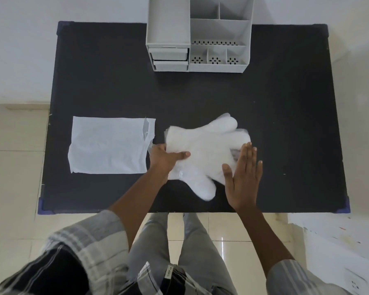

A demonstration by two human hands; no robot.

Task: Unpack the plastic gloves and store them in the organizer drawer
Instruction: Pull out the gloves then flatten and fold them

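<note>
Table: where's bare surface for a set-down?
Free: the band between organizer and gloves, plus the table's right side. Crowded: middle row, with empty bag, gloves, left hand and right hand.

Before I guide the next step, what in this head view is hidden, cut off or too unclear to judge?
- Glove count: the stack of plastic gloves is blurred and layered.
- Stack's cuff corner: covered by the left hand; the right hand covers its fingertip edge.
- Drawer contents: both drawers of the organizer are shut.
- Organizer's back: cut off by the top edge.
- Emptied packet: any print too faint.
</note>
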